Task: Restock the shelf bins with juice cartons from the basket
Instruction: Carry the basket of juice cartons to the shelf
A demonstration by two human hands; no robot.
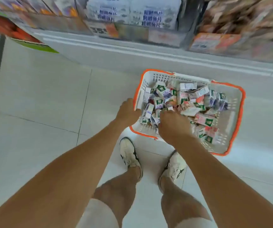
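**Figure: head view, looking down at the floor in front of the shelf.** The basket (231, 116), white with an orange rim, stands on the tiled floor (42, 96) just ahead of your shoes (129, 153). It is well below the shelf bins (132, 17), which run blurred across the top of the view.

The juice cartons (186, 99) lie in a loose heap inside the basket, covering most of its bottom.

Your left grip (127, 111) rests at the basket's near-left rim. Its fingertips pass over the edge and out of sight, so you cannot tell whether it clasps the rim or a carton.

Your right grip (173, 124) is down among the cartons at the near side of the heap, fingers bent downward. Whether they have closed on a carton is hidden by the back of the hand.

**Progress.** The heap is large and no carton is seen in transit, so most of the restocking appears to lie ahead. The bins hold packages, but blur prevents judging how full they are. The step in hand appears to be gathering cartons for a lift to the shelf.
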